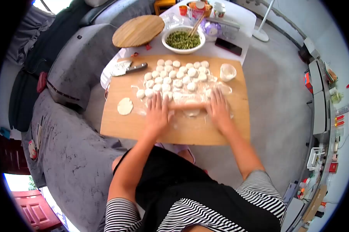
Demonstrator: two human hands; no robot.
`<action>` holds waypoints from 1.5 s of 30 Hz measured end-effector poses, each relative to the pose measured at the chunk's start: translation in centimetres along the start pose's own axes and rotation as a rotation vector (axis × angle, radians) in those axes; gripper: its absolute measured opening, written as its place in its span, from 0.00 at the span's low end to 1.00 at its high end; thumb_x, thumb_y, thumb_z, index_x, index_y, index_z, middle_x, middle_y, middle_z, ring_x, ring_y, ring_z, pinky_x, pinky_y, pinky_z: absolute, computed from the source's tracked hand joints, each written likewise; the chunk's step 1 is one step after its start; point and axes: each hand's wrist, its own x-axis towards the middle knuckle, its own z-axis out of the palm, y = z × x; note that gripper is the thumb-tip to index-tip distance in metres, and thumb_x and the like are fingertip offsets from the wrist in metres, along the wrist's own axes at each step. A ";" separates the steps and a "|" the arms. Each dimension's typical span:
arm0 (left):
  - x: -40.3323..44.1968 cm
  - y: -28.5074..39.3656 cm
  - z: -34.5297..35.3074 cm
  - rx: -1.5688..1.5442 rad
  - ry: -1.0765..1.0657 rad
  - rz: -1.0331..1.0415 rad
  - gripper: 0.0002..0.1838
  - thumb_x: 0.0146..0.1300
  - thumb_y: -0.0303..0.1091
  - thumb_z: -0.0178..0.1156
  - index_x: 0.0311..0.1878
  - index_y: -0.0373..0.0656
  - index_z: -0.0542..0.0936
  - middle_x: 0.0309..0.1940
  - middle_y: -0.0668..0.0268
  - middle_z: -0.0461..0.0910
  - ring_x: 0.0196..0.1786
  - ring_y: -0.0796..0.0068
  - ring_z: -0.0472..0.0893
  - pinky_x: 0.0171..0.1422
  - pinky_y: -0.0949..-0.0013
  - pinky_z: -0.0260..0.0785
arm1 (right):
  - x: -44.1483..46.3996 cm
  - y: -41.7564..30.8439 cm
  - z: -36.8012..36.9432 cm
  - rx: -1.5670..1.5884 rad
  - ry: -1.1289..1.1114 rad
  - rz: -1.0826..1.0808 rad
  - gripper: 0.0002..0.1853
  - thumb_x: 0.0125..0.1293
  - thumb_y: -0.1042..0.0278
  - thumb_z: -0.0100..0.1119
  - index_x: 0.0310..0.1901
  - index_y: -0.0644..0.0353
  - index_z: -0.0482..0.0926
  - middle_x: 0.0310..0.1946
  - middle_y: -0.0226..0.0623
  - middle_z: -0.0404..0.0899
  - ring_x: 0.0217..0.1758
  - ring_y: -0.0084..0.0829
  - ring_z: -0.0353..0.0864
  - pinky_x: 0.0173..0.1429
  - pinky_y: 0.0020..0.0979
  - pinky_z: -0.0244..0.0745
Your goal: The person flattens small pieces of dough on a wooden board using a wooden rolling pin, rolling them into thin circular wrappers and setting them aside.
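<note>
A wooden rolling pin (188,105) lies crosswise near the middle of the board, slightly blurred. My left hand (158,114) rests on its left end and my right hand (219,110) on its right end, both with fingers stretched forward and palms down. Under the pin, a piece of dough (191,113) shows partly; the rest is hidden. Several small floured dough pieces (167,80) sit in a cluster beyond my fingers. One flat dough wrapper (125,106) lies to the left of my left hand.
The wooden board (174,133) carries a knife (136,68) at its far left and a clear cup of flour (228,72) at its far right. Behind stand a bowl of green filling (183,49) with chopsticks, a round wooden lid (139,31) and a phone (228,46). A grey sofa (76,154) is left.
</note>
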 end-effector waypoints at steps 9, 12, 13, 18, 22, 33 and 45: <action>2.3 0.7 -1.0 -0.027 0.040 -0.050 0.37 0.72 0.55 0.50 0.75 0.40 0.62 0.77 0.40 0.51 0.81 0.43 0.49 0.82 0.45 0.40 | 2.3 -0.5 0.1 0.027 0.051 0.044 0.36 0.74 0.51 0.49 0.73 0.70 0.59 0.76 0.55 0.56 0.81 0.48 0.51 0.81 0.46 0.47; -1.9 1.6 -2.2 -0.046 -0.050 0.034 0.38 0.72 0.54 0.50 0.77 0.39 0.59 0.78 0.41 0.50 0.81 0.43 0.49 0.82 0.45 0.39 | -3.0 -1.1 -1.5 -0.041 0.002 -0.035 0.36 0.74 0.51 0.49 0.73 0.70 0.59 0.76 0.55 0.56 0.81 0.48 0.51 0.81 0.45 0.47; -2.8 2.0 -2.1 -0.076 -0.022 0.032 0.39 0.71 0.54 0.50 0.77 0.39 0.59 0.78 0.41 0.50 0.81 0.43 0.48 0.82 0.45 0.39 | -2.2 -1.1 -1.7 -0.043 0.000 -0.032 0.36 0.74 0.51 0.49 0.73 0.70 0.59 0.76 0.55 0.56 0.81 0.48 0.51 0.81 0.45 0.47; 2.6 0.9 -0.8 -0.077 0.048 -0.081 0.37 0.73 0.54 0.49 0.76 0.38 0.61 0.79 0.41 0.48 0.81 0.43 0.47 0.83 0.46 0.37 | 3.7 -0.4 -0.2 0.006 0.066 0.010 0.35 0.74 0.52 0.49 0.73 0.70 0.59 0.76 0.55 0.57 0.81 0.48 0.50 0.81 0.45 0.48; -1.8 1.0 -1.4 -0.058 -0.011 -0.011 0.37 0.71 0.55 0.51 0.75 0.40 0.63 0.79 0.42 0.49 0.81 0.43 0.47 0.83 0.45 0.37 | -1.4 0.1 -1.3 0.034 0.024 -0.002 0.35 0.73 0.51 0.51 0.73 0.67 0.60 0.77 0.51 0.56 0.81 0.47 0.51 0.81 0.46 0.47; -2.7 0.5 -1.1 -0.053 0.014 0.073 0.39 0.68 0.52 0.55 0.75 0.38 0.61 0.78 0.42 0.52 0.81 0.45 0.49 0.81 0.44 0.44 | -3.2 -0.5 -2.3 0.011 -0.046 -0.060 0.34 0.73 0.52 0.51 0.73 0.67 0.61 0.76 0.50 0.59 0.80 0.48 0.55 0.81 0.47 0.49; -3.4 1.3 -1.4 -0.022 -0.044 0.011 0.40 0.69 0.53 0.54 0.78 0.40 0.58 0.79 0.43 0.48 0.81 0.44 0.50 0.81 0.42 0.41 | -2.8 0.5 -2.4 -0.027 -0.105 -0.088 0.34 0.74 0.53 0.50 0.72 0.70 0.61 0.75 0.53 0.58 0.79 0.48 0.55 0.81 0.46 0.50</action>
